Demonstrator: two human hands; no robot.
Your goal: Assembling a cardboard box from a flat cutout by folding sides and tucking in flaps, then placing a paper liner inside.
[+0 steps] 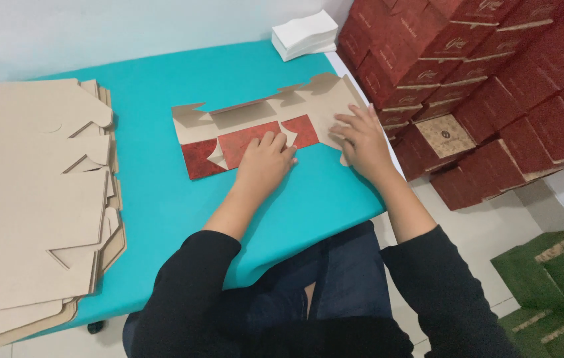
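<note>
You are in the folding step: your left hand [265, 159] presses flat, fingers spread, on the red panel of the box blank [262, 129] lying mid-worktop [162, 199], and your right hand [360, 139] lies open on its right flap, nothing gripped. Next move prob. needs a firm crease along the fold w/ the panel held down. The blank's right edge is hidden under your hand, and the plain blanks stack [36, 199] is cut off at left.

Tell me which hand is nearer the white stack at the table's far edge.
Right. The right hand lies on the flat box blank's right end, below the white stack; the left hand presses farther left and nearer the person.
</note>
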